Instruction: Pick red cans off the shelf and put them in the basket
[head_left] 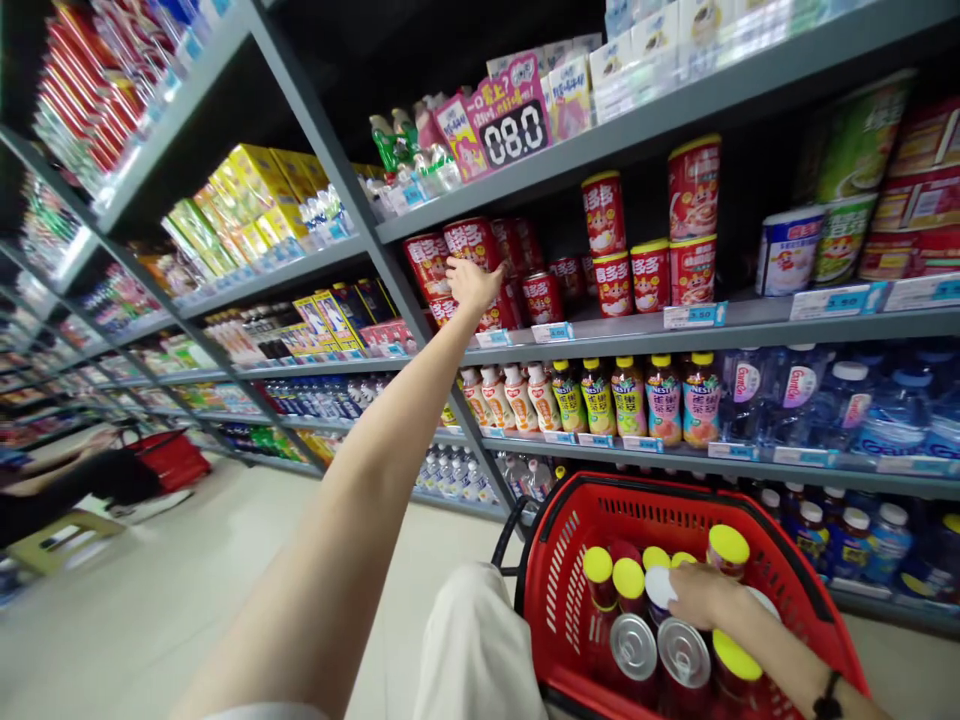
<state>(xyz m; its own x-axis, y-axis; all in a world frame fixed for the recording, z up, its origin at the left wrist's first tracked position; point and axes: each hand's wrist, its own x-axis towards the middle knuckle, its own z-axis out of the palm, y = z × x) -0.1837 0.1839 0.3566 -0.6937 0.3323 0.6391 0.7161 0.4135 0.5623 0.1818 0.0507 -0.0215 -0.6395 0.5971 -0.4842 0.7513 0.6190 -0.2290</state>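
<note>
My left hand reaches out to the shelf, its fingers and thumb against the lower part of a red can in a stack of similar red cans. How firmly it grips is partly hidden by the back of the hand. Down in the red shopping basket, my right hand has its fingers on a can with a white lid. Around it stand several cans with yellow lids and two with bare metal pull-tab tops.
More red cans stand along the same shelf. Drink bottles line the shelf below. The basket's black handle sticks out beside my knee. Far left, a person sits near another red basket.
</note>
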